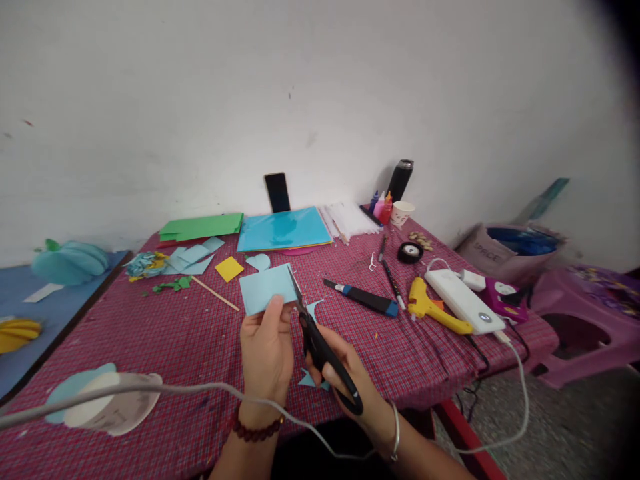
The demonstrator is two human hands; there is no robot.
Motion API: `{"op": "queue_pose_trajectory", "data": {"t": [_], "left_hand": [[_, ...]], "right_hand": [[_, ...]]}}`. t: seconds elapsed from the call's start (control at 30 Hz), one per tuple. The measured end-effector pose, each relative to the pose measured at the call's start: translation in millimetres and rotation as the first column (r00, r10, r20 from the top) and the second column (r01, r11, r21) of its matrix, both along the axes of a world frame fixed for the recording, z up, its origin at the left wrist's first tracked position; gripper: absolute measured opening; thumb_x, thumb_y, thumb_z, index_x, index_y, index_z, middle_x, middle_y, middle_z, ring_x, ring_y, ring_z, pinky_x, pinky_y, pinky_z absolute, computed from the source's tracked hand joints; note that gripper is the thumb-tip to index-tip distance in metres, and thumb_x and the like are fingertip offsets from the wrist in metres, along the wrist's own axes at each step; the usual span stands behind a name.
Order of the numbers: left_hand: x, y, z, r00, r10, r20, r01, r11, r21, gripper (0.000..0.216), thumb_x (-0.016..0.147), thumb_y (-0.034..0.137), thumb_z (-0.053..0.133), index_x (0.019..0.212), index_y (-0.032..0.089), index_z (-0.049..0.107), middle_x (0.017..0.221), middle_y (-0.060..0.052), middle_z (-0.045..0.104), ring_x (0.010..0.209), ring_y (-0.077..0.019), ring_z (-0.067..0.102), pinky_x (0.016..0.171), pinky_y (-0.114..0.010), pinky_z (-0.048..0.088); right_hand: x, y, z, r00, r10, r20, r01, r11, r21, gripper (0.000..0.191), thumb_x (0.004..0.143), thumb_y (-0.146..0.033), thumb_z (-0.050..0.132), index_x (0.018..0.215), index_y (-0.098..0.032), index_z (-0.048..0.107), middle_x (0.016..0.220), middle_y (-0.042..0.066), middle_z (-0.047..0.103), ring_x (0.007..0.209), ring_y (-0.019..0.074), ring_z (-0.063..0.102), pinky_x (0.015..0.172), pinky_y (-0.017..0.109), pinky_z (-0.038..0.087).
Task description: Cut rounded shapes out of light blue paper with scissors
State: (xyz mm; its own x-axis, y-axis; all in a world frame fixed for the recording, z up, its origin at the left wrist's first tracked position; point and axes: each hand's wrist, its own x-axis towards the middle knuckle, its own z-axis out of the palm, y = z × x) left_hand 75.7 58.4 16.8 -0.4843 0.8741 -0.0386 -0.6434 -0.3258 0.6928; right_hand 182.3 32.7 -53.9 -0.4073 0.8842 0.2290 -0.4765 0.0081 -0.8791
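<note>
My left hand (267, 350) pinches a folded light-blue paper piece (267, 288) by its lower edge, thumb on top, holding it above the red checked tablecloth (165, 333). My right hand (345, 380) grips black scissors (320, 347) through the handle loops. The scissor blades point up and left and touch the right edge of the blue paper. Small blue paper offcuts (311, 380) lie on the cloth below the hands.
Green (203, 227) and blue paper stacks (283, 229) lie at the back near a black phone (277, 192). A yellow glue gun (435, 310), utility knife (361, 297), power bank (464, 301), tape roll (410, 252), flask (400, 180), cup and paint bottles sit right. A purple stool (585, 320) stands beside the table.
</note>
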Motion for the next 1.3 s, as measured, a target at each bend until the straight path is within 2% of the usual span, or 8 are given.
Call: {"op": "queue_pose_trajectory", "data": {"t": [0.33,0.77,1.17,1.3], "left_hand": [[-0.7,1.1,-3.9,1.0,0.02,-0.006,-0.02,1.0,-0.02,0.013,0.064,0.016,0.076,0.074,0.016,0.068,0.07,0.001,0.07,0.061,-0.009,0.063,0.066,-0.022,0.05],[0.6,1.7,-4.5,1.0,0.017,-0.014,-0.017,1.0,0.007,0.01,0.067,0.017,0.075,0.074,0.018,0.069,0.071,0.0,0.071,0.067,-0.0115,0.066,0.073,-0.025,0.052],[-1.3,1.3,-5.2,1.0,-0.026,-0.002,0.026,1.0,-0.004,0.011,0.066,0.017,0.075,0.073,0.017,0.067,0.07,0.002,0.069,0.065,-0.0108,0.064,0.069,-0.024,0.051],[-2.4,1.8,-5.4,0.999,-0.032,0.007,0.032,0.999,-0.006,0.011,0.065,0.016,0.076,0.067,0.017,0.066,0.063,0.002,0.066,0.062,-0.0108,0.063,0.067,-0.024,0.051]], "right_hand": [[-0.4,-1.0,-0.1,0.999,-0.034,0.032,0.035,0.999,-0.029,0.07,0.068,-0.062,0.069,0.124,-0.021,0.057,0.071,0.0,0.05,0.059,0.0112,0.039,0.051,0.023,0.032],[-4.0,-2.4,-2.1,0.998,-0.062,0.015,0.062,0.998,-0.029,0.064,0.07,-0.059,0.069,0.12,-0.021,0.059,0.066,-0.002,0.048,0.055,0.0093,0.037,0.047,0.022,0.029],[-1.3,-5.3,-0.1,0.998,-0.058,-0.002,0.058,0.997,-0.057,0.061,0.074,-0.054,0.068,0.122,-0.019,0.058,0.062,-0.004,0.045,0.048,0.0064,0.033,0.044,0.021,0.026],[1.5,-6.2,0.1,0.999,-0.037,0.012,0.037,0.998,-0.044,0.06,0.076,-0.053,0.067,0.124,-0.018,0.057,0.061,-0.004,0.044,0.048,0.0061,0.033,0.044,0.02,0.027]]}}
